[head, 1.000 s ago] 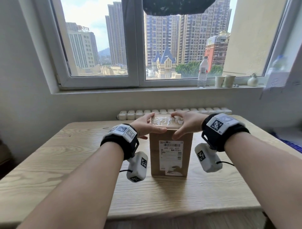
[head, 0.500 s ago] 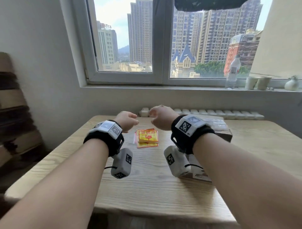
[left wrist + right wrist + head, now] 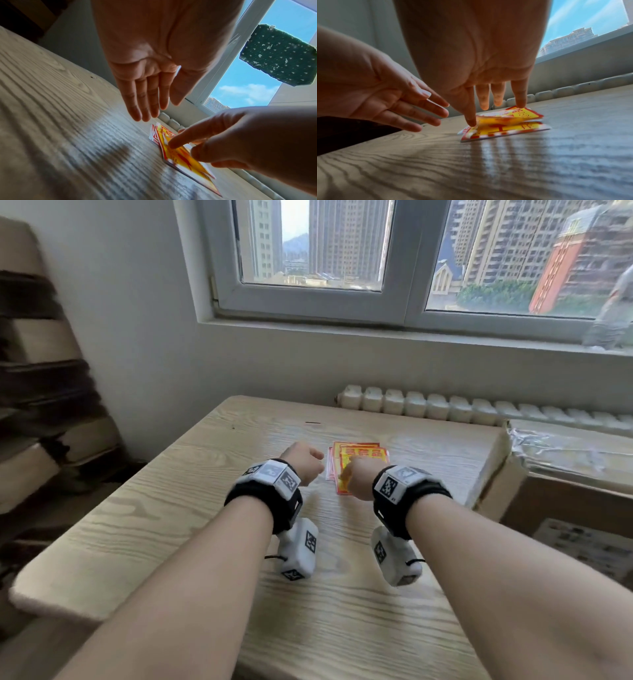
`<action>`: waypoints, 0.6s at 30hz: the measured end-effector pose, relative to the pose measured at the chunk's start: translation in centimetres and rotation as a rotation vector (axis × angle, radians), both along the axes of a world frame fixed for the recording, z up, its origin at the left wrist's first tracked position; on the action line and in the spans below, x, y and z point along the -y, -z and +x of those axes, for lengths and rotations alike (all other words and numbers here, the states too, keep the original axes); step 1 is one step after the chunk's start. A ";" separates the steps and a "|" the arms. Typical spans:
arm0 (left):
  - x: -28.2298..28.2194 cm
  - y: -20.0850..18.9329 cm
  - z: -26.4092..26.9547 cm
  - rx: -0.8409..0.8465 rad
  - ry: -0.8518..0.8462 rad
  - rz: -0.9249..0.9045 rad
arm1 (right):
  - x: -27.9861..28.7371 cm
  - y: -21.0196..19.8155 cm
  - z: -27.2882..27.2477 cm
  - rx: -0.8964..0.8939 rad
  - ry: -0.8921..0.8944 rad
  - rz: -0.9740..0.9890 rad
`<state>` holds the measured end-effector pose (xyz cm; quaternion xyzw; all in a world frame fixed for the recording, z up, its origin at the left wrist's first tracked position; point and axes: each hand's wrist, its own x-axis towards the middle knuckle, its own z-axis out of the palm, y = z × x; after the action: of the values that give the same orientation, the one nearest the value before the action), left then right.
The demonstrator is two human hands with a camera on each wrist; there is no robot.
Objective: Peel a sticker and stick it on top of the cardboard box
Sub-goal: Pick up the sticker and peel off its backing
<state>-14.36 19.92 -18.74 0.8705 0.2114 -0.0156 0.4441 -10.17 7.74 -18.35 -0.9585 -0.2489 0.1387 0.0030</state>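
Observation:
A stack of red-and-yellow sticker sheets (image 3: pixel 359 451) lies on the wooden table (image 3: pixel 171 525), left of the cardboard box (image 3: pixel 555 498). My right hand (image 3: pixel 359 477) is down on the stack. In the right wrist view its straight thumb and fingertips (image 3: pixel 520 105) touch the top sheet (image 3: pixel 505 119), which bows up off the stack (image 3: pixel 505 129). My left hand (image 3: pixel 305 463) hovers just left of the sheets, fingers (image 3: pixel 142 108) straight, holding nothing. The left wrist view shows the right hand (image 3: pixel 223 142) on the stickers (image 3: pixel 180 158). The box top is taped.
A white ribbed radiator (image 3: pixel 428 405) runs along the table's far edge under the window sill. Brown and dark stacked items (image 3: pixel 41 392) stand against the wall at the left. The table's left edge is close by.
Both hands left the top of the box and moved left to the sticker stack. My right hand has come down onto the top sheet; the box is now at the right edge of view.

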 end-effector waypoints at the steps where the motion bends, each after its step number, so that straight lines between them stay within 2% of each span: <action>1: 0.0 0.3 0.5 -0.009 0.009 -0.010 | -0.4 0.5 0.3 -0.017 -0.005 -0.011; 9: -0.1 1.8 2.5 -0.019 -0.033 -0.097 | 0.0 2.2 1.5 0.004 0.000 0.075; 13: 1.0 1.5 2.7 0.022 -0.080 -0.262 | 0.7 1.7 1.4 0.033 0.026 0.146; 18: 2.5 0.6 3.1 0.038 -0.200 -0.554 | 1.6 -0.1 0.4 0.183 -0.037 0.312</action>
<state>-11.24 17.43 -19.36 0.6910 0.2753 -0.0126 0.6682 -9.80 6.14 -18.29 -0.9504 -0.2841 0.0108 0.1263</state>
